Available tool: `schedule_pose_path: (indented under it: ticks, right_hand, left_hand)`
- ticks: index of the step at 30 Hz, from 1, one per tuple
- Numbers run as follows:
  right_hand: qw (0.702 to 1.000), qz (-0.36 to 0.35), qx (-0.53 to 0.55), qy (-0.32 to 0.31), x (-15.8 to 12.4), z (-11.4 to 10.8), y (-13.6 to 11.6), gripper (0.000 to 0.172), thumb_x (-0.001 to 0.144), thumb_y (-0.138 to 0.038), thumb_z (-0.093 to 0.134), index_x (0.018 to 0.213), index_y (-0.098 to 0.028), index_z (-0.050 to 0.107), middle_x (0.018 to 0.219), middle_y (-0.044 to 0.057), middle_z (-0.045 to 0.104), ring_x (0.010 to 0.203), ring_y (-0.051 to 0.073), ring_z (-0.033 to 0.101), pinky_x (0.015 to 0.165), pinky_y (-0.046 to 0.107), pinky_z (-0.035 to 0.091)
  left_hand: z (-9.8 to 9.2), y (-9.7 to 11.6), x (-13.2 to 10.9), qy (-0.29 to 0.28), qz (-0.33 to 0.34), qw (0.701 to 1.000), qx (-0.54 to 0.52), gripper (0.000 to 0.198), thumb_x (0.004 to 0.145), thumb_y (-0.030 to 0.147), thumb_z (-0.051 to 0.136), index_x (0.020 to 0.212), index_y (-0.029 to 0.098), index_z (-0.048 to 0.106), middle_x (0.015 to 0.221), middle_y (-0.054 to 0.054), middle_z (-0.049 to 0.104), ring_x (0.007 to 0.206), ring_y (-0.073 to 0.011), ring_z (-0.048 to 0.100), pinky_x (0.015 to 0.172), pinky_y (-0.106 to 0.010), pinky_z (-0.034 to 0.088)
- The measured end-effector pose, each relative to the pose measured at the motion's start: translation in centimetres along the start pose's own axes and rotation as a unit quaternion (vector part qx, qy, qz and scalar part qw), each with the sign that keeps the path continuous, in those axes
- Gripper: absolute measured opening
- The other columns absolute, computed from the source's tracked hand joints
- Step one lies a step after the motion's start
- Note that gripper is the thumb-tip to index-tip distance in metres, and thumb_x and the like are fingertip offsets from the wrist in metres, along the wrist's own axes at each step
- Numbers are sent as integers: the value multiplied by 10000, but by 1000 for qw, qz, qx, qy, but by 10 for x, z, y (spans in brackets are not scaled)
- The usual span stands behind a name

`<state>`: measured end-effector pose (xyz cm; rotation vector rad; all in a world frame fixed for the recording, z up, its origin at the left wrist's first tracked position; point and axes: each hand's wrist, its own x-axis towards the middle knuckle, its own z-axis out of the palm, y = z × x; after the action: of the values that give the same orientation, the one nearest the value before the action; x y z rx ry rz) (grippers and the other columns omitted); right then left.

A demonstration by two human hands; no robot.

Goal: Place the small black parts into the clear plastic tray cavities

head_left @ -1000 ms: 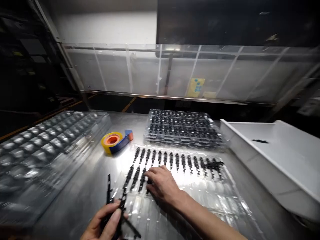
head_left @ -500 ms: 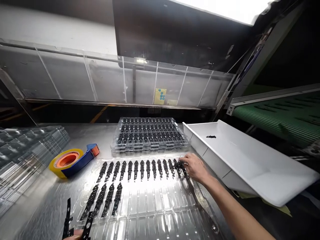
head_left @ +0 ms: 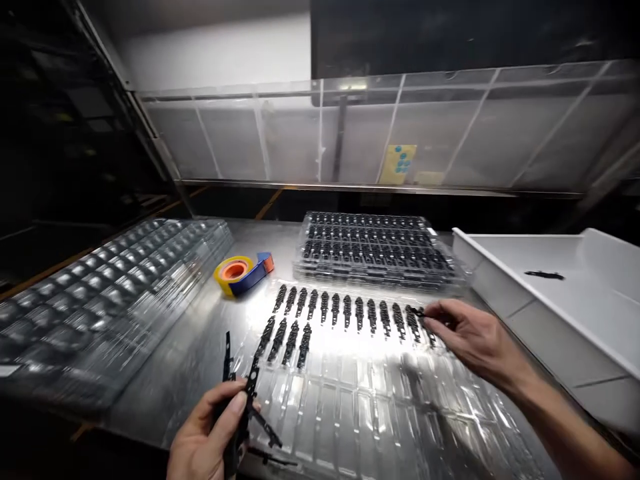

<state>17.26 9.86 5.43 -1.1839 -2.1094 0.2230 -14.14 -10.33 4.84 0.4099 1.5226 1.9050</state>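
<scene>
Low in the view, my left hand (head_left: 213,430) is closed around a bunch of narrow black perforated parts (head_left: 253,377) that stick out at several angles. My right hand (head_left: 473,337) reaches over the far right corner of a clear compartment tray (head_left: 345,417). Its thumb and fingers pinch a black part (head_left: 416,311) at the end of the far row, partly hidden by the fingertips. Similar black parts (head_left: 347,312) fill the far row side by side. A few more (head_left: 291,343) lie at the left of the second row.
Behind the tray stands a stack of filled clear trays (head_left: 373,250). A tape dispenser (head_left: 245,273) with yellow tape lies to the left, beside stacked clear trays (head_left: 125,293). At right is a white bin (head_left: 530,313) with a black part (head_left: 545,275) inside. A clear partition (head_left: 295,140) crosses behind.
My view has turned left, so the scene sits farther right. More of my left hand and its bunch of parts shows. My right hand remains at the far row's right end.
</scene>
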Motion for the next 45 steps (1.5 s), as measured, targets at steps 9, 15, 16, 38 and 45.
schedule_pose_path:
  ticks: [9,15,16,38,45]
  right_hand:
    - [958,-286,26,18,3,124,-123,239,918,-74,413,901,-116,647,873,106,694,695,184,645,583,312,541]
    - [929,-353,-80,78,-4,135,-114,225,913,-34,453,899,-70,675,866,126,700,722,198,649,652,335,533]
    - [924,-360,-89,91,-3,137,-114,226,914,-26,452,906,-67,674,871,125,698,730,191,649,657,323,532]
    - [949,-287,-133,-8,-33,123,-122,419,855,3,392,1203,-73,613,1195,178,638,1058,312,617,832,477,561]
    - [929,-37,353,-105,-29,93,-141,209,949,-336,557,913,-163,669,778,17,685,654,144,645,560,223,561]
  left_hand:
    - [-5,-1,9,-46,-42,993,-96,465,505,353,883,870,169,662,659,-8,679,534,-155,635,438,-198,478]
    - [-12,-4,20,-60,-64,986,-141,477,506,337,908,876,185,648,726,10,685,595,-128,645,507,-178,505]
    - [-13,-5,22,-64,-67,985,-142,481,511,340,910,881,185,646,727,10,683,611,-126,646,522,-174,510]
    - [-12,-25,10,-95,-66,990,-78,491,557,403,883,902,163,629,657,-18,671,558,-130,605,493,-190,474]
    - [24,-39,6,-181,-56,981,-34,487,567,375,868,945,154,655,826,-61,706,492,-77,544,459,-173,426]
